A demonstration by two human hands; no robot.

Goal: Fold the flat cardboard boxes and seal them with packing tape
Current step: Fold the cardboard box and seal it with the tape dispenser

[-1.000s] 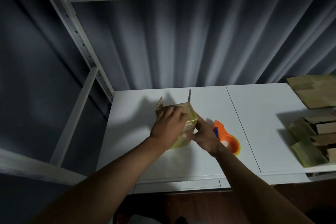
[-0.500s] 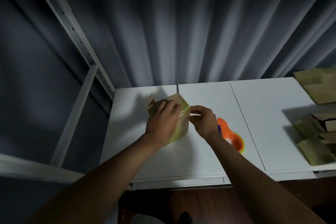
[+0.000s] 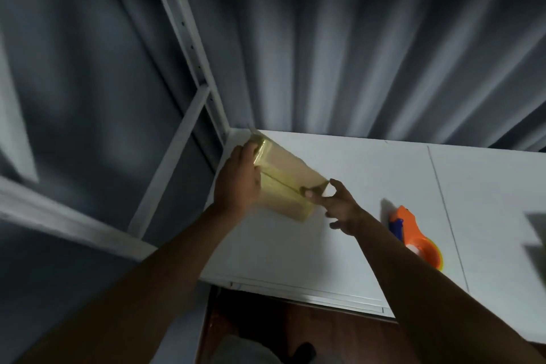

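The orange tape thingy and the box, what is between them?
The right hand, fingers spread, touching the near corner of the cardboard box. Past it, bare white table reaches the orange tape dispenser, seen in the head view.

box (image 3: 283, 186) on table (image 3: 369, 174) far-left corner | tape dispenser (image 3: 413, 238) right of box

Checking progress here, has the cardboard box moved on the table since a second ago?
Yes. The cardboard box has shifted left toward the shelf upright, farther from the orange tape dispenser.

The box (image 3: 283, 183), flaps now closed, has moved to the table's far-left corner; the right hand (image 3: 339, 207) has opened beside it.
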